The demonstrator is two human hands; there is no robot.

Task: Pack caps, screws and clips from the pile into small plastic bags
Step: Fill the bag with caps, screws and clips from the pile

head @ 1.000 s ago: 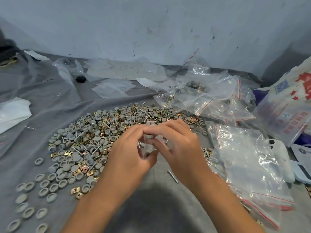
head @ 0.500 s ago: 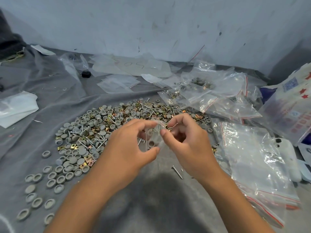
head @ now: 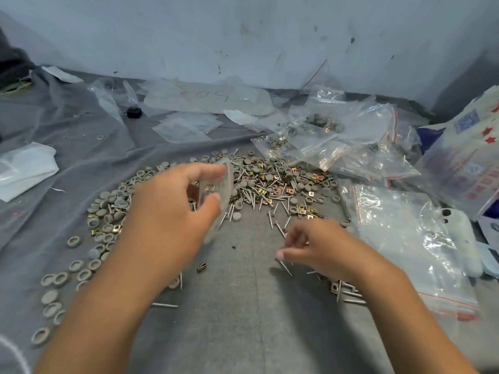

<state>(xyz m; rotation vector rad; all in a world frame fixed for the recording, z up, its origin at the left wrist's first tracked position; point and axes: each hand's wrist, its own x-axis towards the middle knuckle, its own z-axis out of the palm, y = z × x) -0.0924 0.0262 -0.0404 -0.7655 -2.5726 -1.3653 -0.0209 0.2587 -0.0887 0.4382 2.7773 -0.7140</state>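
Observation:
A pile of grey caps, steel screws and brass clips (head: 259, 184) spreads over the grey cloth (head: 243, 319). My left hand (head: 172, 211) hovers over the pile's near edge and pinches a small clear plastic bag (head: 220, 190) between thumb and fingers. The bag hangs open-side up. My right hand (head: 318, 247) is low over the cloth at the right, fingers curled, with its thumb tip at the head of a lone screw (head: 284, 266). Whether it grips that screw is unclear.
Filled and empty zip bags (head: 337, 141) lie behind the pile, and a big stack of clear bags (head: 405, 238) lies at the right. Loose caps (head: 54, 292) trail to the left. A lone clip (head: 202, 267) and stray screws (head: 348, 292) lie near my wrists.
My hands have come apart. The left one kept the small bag and lifted it over the pile. The right one let go of the bag and dropped to the cloth beside a screw.

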